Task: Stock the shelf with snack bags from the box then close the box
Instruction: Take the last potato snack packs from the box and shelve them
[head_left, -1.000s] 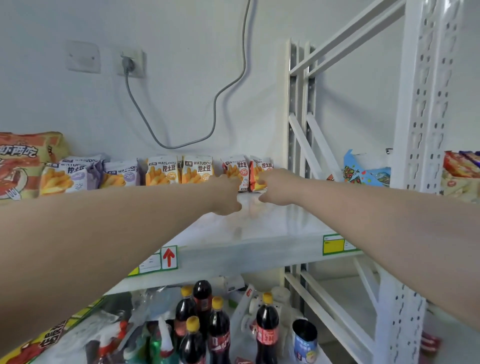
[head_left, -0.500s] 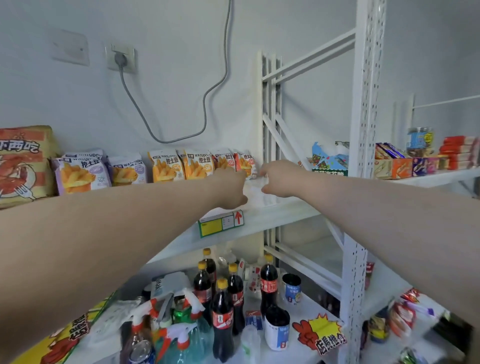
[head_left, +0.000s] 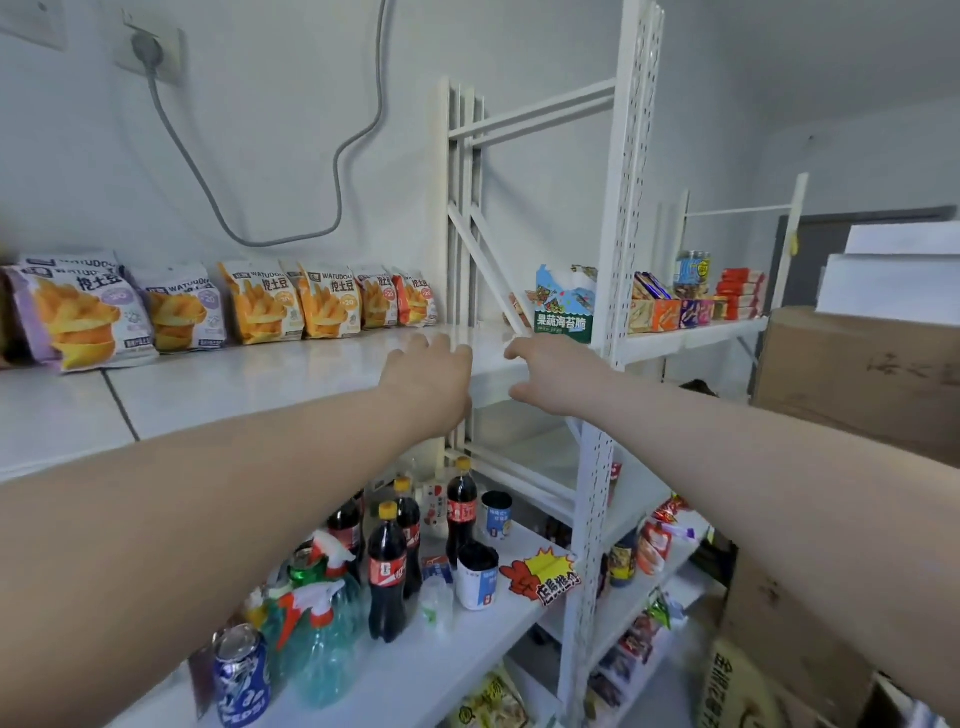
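Orange snack bags stand beyond the left hand and right hand, both grips apart, empty.

Soft, even, slightly cool light fills the frame, bright enough to show the colours of the snack bags at middle left. The white shelf carries a pale sheen at centre (no harsh glare). At upper left the cable casts only a faint, diffuse shadow. The upright leans and bows from lens distortion. The forearms in the lower corners look oversized and soft.
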